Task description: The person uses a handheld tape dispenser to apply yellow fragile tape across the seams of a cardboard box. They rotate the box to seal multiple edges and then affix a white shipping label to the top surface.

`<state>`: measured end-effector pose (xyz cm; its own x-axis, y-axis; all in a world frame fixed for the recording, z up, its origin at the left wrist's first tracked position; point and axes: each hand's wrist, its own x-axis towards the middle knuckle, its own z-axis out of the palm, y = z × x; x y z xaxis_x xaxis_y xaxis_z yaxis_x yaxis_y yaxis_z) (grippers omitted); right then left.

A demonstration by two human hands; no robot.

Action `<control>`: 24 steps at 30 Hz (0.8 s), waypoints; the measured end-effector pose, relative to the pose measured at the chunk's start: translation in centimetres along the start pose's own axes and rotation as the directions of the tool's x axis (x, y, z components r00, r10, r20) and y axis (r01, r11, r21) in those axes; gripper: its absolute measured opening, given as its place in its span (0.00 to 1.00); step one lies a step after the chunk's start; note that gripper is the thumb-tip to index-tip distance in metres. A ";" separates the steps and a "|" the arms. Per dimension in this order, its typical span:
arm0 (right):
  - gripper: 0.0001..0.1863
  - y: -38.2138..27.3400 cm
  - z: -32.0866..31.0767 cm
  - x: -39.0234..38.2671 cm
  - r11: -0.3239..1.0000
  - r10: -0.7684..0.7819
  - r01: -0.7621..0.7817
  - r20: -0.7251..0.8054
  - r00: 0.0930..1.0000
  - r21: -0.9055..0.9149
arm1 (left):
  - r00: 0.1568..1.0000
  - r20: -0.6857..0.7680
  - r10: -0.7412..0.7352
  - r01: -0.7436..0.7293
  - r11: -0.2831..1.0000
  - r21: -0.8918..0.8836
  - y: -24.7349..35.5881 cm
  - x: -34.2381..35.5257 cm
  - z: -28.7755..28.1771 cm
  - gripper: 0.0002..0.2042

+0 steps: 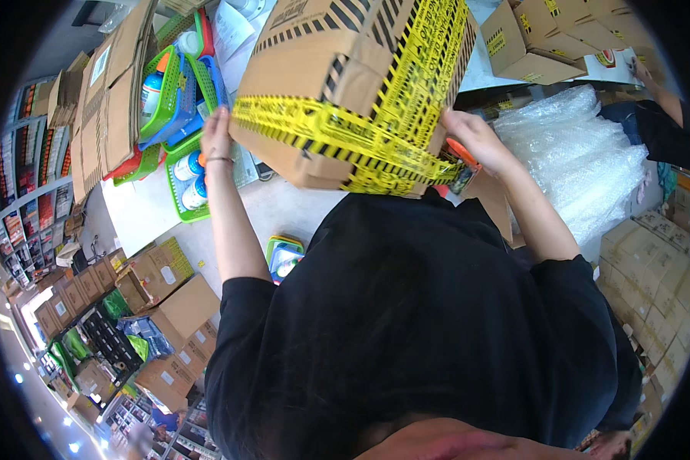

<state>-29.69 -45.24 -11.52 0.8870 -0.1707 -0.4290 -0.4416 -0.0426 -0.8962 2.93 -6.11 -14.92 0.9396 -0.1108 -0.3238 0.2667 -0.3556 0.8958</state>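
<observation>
A large brown cardboard box (303, 73) fills the top middle of the head view, tilted, with bands of yellow-and-black tape (345, 130) crossing its faces. My left hand (218, 136) grips the box's left edge, its fingers partly hidden. On the other side my right hand (477, 139) is at the box's right edge, closed around what looks like an orange-handled tape dispenser (463, 155). The dispenser lies against the lower right corner, where a tape band ends. Most of it and some right fingertips are hidden.
Green, blue and red plastic baskets (161, 115) with bottles (195, 192) stand left of the box. Flattened cardboard (107, 100) leans beside them. Bubble wrap (571, 153) is piled at right, near another person's arm (663, 96). Open cartons (521, 50) sit at the far right.
</observation>
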 end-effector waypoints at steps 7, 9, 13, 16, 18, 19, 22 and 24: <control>0.37 -3.5 3.4 0.8 0.959 -0.280 0.273 0.115 0.953 0.072 | 0.869 0.084 0.488 -0.485 0.873 -0.059 9.8 -10.3 -2.7 0.35; 0.35 -4.1 4.4 1.9 0.926 -0.378 0.371 0.140 0.915 0.073 | 0.769 0.184 0.612 -0.576 0.789 -0.213 9.8 -11.0 -1.3 0.27; 0.49 -4.5 8.1 1.9 0.771 -0.569 0.545 0.026 0.822 -0.330 | 0.865 -0.232 0.445 -0.502 0.783 -0.367 7.3 -4.3 -1.2 0.18; 0.68 -4.0 11.5 0.9 0.646 -0.627 0.589 0.104 0.773 -0.486 | 0.959 -0.219 0.180 -0.256 0.881 -0.398 4.7 -0.3 -3.4 0.22; 0.69 -3.9 13.3 1.9 0.539 -0.674 0.543 0.058 0.737 -0.643 | 0.975 -0.175 0.137 -0.189 0.926 -0.327 4.7 -0.3 -4.3 0.27; 0.67 -3.7 13.4 2.8 0.562 -0.674 0.530 0.019 0.739 -0.635 | 0.930 -0.257 0.261 -0.315 0.929 -0.195 5.2 -1.3 -4.1 0.30; 0.59 -3.2 12.4 5.5 0.652 -0.654 0.528 -0.051 0.754 -0.545 | 0.496 -0.319 0.807 -0.583 0.582 0.566 8.1 -7.2 -1.9 0.37; 0.57 -3.2 11.1 5.5 0.522 -0.782 0.647 -0.009 0.623 -0.557 | 0.409 0.026 0.912 -0.741 0.315 0.593 9.6 -11.6 1.1 0.38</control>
<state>-21.88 -35.12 -12.31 0.8968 -0.0822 0.4347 0.2681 -0.6805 -0.6819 -5.64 -9.29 -2.94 0.6218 -0.3941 0.6768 -0.7394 -0.5804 0.3413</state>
